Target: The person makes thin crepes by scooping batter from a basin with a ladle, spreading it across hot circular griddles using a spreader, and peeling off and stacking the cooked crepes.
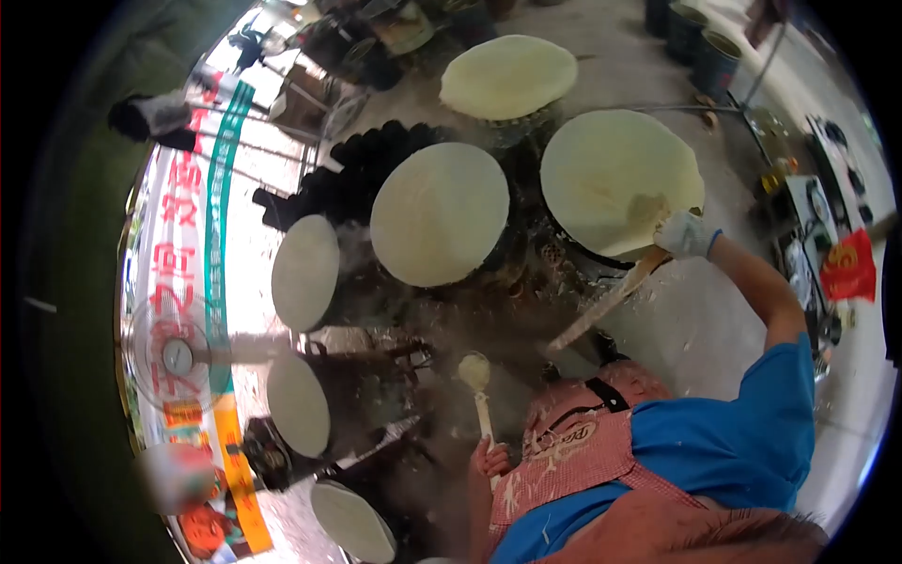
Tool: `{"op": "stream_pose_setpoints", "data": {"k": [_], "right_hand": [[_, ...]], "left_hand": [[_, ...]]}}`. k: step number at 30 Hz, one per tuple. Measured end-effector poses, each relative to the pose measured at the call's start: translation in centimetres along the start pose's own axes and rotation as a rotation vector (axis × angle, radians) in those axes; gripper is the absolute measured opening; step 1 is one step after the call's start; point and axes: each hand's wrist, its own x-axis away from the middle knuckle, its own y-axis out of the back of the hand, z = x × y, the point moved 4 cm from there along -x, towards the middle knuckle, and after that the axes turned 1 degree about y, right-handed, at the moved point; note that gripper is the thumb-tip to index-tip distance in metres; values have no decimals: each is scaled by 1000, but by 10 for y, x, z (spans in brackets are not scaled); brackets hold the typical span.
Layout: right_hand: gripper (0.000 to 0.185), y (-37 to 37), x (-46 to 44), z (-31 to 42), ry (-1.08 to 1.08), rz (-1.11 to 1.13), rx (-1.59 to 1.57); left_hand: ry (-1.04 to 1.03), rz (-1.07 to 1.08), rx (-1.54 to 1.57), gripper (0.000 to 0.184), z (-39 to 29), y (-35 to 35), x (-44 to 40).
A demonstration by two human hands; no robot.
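Observation:
My right hand (686,234), in a white glove, is at the lower right edge of a large round flatbread (615,174) on a griddle. Its fingers are closed around one end of a long flat wooden stick (606,305), which slants down toward my apron. Near the hand, a brownish patch shows on the flatbread. Lower down, my bare left hand (493,458) grips the pale handle of a ladle-like tool (477,378). The tool's round head is coated in pale batter and points away from me.
Other round flatbreads lie on griddles: one beside (440,214), one at the back (509,77), and several down the left. Black cylinders (376,150) are piled behind. A fan (178,357) and a printed banner (178,273) stand at left. Buckets (717,61) stand at the back right.

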Motion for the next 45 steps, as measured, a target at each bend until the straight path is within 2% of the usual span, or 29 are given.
{"op": "stream_pose_setpoints", "data": {"k": [1, 4, 6, 10, 14, 16, 18, 20, 23, 25, 28, 30, 33, 35, 36, 38, 39, 40, 41, 42, 43, 44, 45], "right_hand": [[8, 16, -5, -5, 56, -21, 13], [8, 57, -26, -21, 83, 24, 23], [9, 81, -37, -33, 80, -14, -3], [11, 117, -75, -64, 24, -23, 167], [9, 159, -114, -131, -185, -42, 45], [9, 182, -130, -164, -221, -115, 56], [10, 200, -147, -192, -263, -183, 85], [9, 220, -165, -214, -324, -192, 98], [9, 240, -185, -238, -396, -213, 163], [9, 259, -203, -250, -427, -223, 212], [11, 294, -227, -258, -443, -235, 251], [13, 317, -250, -263, -414, -266, 284], [13, 344, -287, -284, -495, -443, 221], [16, 347, -297, -318, -712, -316, -53], [18, 345, -304, -340, -815, -257, -204], [13, 230, -320, -486, -495, -400, -147], [11, 199, -318, -499, -649, -452, -393], [12, 170, -315, -505, -801, -543, -633], [18, 138, -298, -468, -1012, -649, -1121], [21, 104, -299, -462, -1038, -666, -1178], [23, 72, -309, -455, -1312, -498, -1203], [22, 85, -299, -397, -1364, -710, -1354], [16, 10, -311, -429, -1293, -689, -1321]], "left_hand": [[-137, -199, -115, 47, -4, 28, 5], [-288, -161, 130, 47, 37, 11, -23], [-425, -296, 104, 47, 47, 15, -30], [-430, -388, -20, 46, 42, 19, -36], [-417, -491, -120, 46, 29, 18, -41], [-452, -645, -201, 46, 21, 12, -37], [-551, -889, -390, 45, 19, -3, -31], [-521, -736, -395, 43, -8, 2, -30], [-230, 73, -90, 39, -78, 68, -16], [-512, -479, -312, 35, -63, 16, -13], [-633, -417, -70, 33, -49, -24, 0], [-633, -340, -80, 33, -51, -46, -1], [-539, -522, -247, 34, -84, -28, -4], [-452, -162, 66, 36, -63, -47, -28], [-409, 18, 203, 37, -58, -59, -38], [-437, 87, 139, 37, -63, -38, -47], [-449, 120, 107, 38, -66, -25, -51], [-483, 114, 65, 38, -66, -16, -57], [-519, 71, 35, 37, -68, -17, -65], [-551, 40, 8, 37, -68, -20, -72], [-580, 14, -8, 37, -68, -25, -80], [-613, -6, -29, 36, -68, -30, -85], [-647, -30, -47, 36, -66, -36, -91]]}}
